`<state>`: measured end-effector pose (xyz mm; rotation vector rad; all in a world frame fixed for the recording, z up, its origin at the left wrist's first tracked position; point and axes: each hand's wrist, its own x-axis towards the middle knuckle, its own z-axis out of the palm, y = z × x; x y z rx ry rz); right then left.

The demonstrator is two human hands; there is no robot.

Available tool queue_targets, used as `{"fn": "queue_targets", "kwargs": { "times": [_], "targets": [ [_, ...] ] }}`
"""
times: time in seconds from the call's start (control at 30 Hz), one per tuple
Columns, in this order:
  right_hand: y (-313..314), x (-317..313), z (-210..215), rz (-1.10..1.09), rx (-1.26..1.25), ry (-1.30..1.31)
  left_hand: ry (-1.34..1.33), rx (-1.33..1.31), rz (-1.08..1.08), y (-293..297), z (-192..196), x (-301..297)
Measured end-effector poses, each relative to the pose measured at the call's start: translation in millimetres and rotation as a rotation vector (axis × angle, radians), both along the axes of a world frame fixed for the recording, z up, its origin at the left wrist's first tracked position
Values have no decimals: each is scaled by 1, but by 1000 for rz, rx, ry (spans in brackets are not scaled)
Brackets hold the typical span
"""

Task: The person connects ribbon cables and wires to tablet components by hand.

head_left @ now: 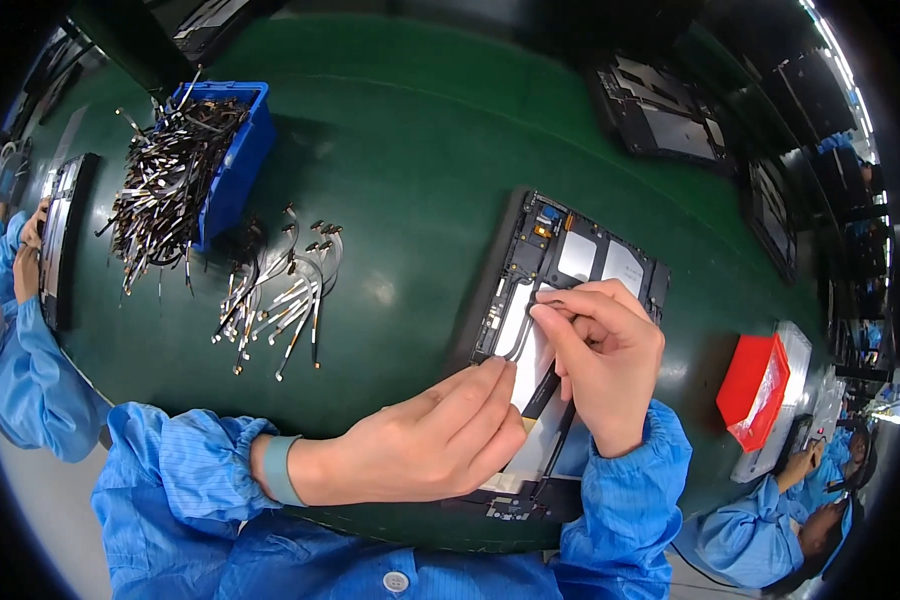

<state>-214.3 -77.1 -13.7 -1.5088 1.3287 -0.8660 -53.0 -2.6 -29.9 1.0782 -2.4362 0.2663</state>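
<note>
Your open tablet (570, 265) lies on the green tabletop (400, 170), right in front of you, with its back cover off. Your right hand (605, 365) pinches a thin grey flat cable (518, 335) over the middle of the tablet, so that grip is narrow and shut on the cable. Your left hand (425, 440) rests on the near end of the tablet with its fingers (480, 385) pressed flat; it holds nothing, it only pushes down.

Watch out here. The cable bends in a tight curve. If you pull too hard, it may crease or tear. If your left hand slides, the tablet may turn and the cable end may miss its place. Pressing hard on the silver plates could mark them too.

Left of the tablet lies a loose pile of spare cables (280, 295), and beyond those a blue bin (232, 165) holds many more.
</note>
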Motion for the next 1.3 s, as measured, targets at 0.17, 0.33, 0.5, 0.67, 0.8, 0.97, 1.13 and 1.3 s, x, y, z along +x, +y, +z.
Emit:
{"fn": "queue_targets", "kwargs": {
  "times": [0.17, 0.33, 0.5, 0.67, 0.8, 0.97, 1.13, 1.3],
  "targets": [
    [-2, 5, -5, -8, -51, 16, -21, -5, 4, -2, -2, 3],
    [-3, 4, -8, -15, -104, 62, -4, -16, 12, -3, 0, 3],
    [1, 9, 1, -60, -82, 72, -3, -10, 1, -4, -1, 3],
    [29, 7, -8, 156, -610, 468, -9, -4, 11, -3, -3, 6],
    [22, 6, -1, 236, -742, 732, -51, -20, 20, -1, 2, 2],
    [17, 0, 13, 288, -668, 802, -1, 70, -49, 4, 9, 9],
    [59, -62, 16, -77, -354, 590, 235, 556, 67, 34, 24, 40],
    [90, -64, -3, -90, -137, 472, 402, 696, -43, 40, 6, 40]
  ]
}}
